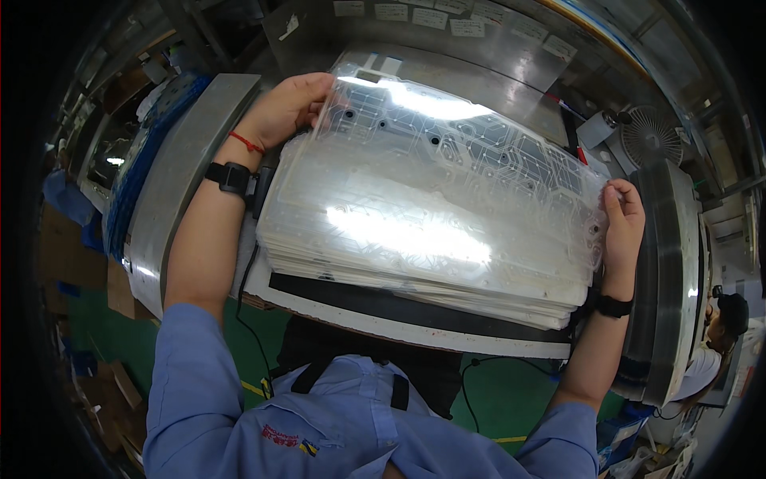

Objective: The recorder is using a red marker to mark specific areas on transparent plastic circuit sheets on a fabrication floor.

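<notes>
A clear plastic film sheet (471,148) printed with fine circuit lines and dark dots lies tilted over a thick stack of similar sheets (431,291). My left hand (294,108) pinches its far left corner, thumb along the edge. At the right edge my right hand (624,209) grips the same sheet between thumb and fingers. Bright glare across the film hides some of its pattern. How far the sheet is lifted off the stack I cannot tell. The stack's near edges are slightly uneven, above a black mat (359,299).
A metal-topped surface (179,176) stands at left. A tall pile of dark-edged sheets (658,279) is close on the right, with a fan (650,136) behind it. A red-and-black pen (581,156) lies beyond the sheet. Another person (718,343) is at far right.
</notes>
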A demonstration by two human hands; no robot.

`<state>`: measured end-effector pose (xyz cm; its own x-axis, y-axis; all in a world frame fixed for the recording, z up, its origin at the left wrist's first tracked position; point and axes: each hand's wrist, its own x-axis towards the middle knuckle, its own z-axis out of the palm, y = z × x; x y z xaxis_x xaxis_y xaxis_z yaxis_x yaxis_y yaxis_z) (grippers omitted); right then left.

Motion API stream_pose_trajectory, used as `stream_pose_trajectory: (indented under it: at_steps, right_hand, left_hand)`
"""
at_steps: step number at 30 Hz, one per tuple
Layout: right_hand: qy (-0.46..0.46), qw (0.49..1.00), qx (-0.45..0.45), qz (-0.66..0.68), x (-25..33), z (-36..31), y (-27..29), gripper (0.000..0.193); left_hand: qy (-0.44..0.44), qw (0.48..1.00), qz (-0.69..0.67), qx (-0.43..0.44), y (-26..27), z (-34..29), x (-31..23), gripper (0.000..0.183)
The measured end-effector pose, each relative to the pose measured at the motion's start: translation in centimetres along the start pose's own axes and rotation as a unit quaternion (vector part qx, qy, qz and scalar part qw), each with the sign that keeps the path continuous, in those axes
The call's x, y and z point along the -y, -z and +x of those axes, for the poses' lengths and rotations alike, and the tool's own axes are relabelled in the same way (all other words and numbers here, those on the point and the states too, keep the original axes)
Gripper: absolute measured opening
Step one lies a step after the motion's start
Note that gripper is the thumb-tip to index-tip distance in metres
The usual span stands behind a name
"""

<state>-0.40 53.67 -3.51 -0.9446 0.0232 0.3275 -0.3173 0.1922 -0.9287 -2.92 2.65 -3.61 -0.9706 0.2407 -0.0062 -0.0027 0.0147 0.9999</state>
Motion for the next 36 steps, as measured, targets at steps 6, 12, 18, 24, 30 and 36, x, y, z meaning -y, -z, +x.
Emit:
stream_pose_trajectory:
  at_steps: [6,12,18,24,30,36]
  right_hand:
    - [-0.011,0.999,-0.025,0.022,0.0,0.1,-0.2,0.019]
    - [-0.035,0.997,-0.041,0.048,0.2,0.2,-0.6,0.021]
    - [-0.029,0.999,-0.022,0.024,-0.1,0.1,-0.1,0.019]
    - [-0.018,0.997,-0.058,0.047,0.1,0.0,0.2,0.019]
    - [-0.020,0.994,-0.068,0.081,-0.3,0.4,0.6,0.019]
    - [0.013,0.999,-0.033,0.034,0.8,-0.1,-0.5,0.033]
  left_hand:
    - [-0.019,1.000,0.009,-0.003,0.5,0.4,0.4,0.018]
    - [-0.041,0.995,-0.039,-0.080,0.6,0.5,0.5,0.021]
    - [-0.034,0.992,-0.043,-0.110,0.5,0.4,0.2,0.024]
    - [-0.115,0.984,-0.125,-0.052,1.6,0.5,0.5,0.025]
    - [-0.106,0.980,-0.133,-0.104,1.1,0.5,0.5,0.024]
    - [-0.080,0.992,-0.031,-0.088,0.1,0.5,0.4,0.025]
